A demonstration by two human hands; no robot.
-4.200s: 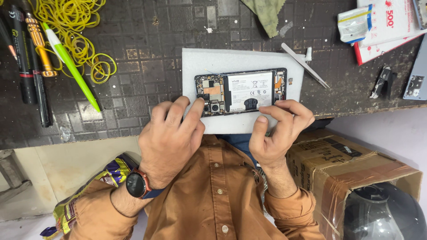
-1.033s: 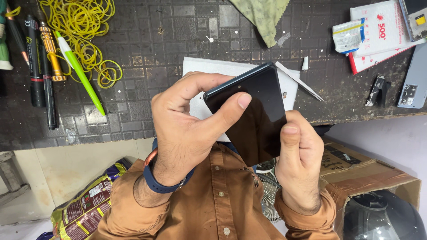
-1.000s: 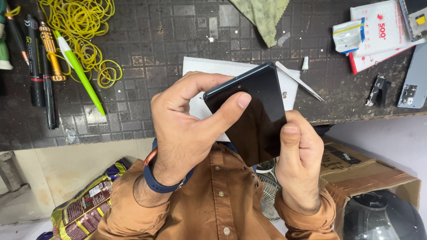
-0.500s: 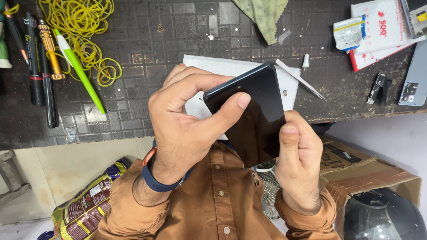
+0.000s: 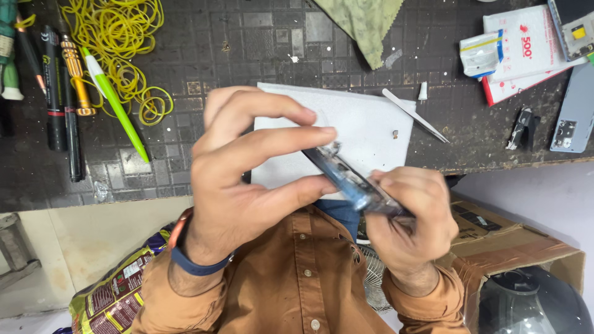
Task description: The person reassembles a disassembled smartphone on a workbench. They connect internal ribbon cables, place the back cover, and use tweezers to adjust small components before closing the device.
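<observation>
Your right hand (image 5: 408, 232) grips the phone's (image 5: 356, 182) lower end, fingers wrapped round it. Your left hand (image 5: 247, 179) pinches its upper end btwn thumb and fingertips. Phone's edge-on, tilted, held above the table edge, blurred. Beyond it a white pad (image 5: 365, 127) lies on the dark mat (image 5: 204, 55), w/ a white pry tool (image 5: 413, 114) at its right edge. Far left: yellow rubber bands (image 5: 117, 37), green pen (image 5: 114, 102).

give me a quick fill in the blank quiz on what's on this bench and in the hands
1. Both hands hold a ____ edge-on above the white sheet.
2. The rubber bands at the upper left are ____ in colour.
3. The wristband is on the ____ hand.
4. Beside the orange-handled screwdriver lies a pen coloured green and ____.

Missing words: phone; yellow; left; white
</observation>
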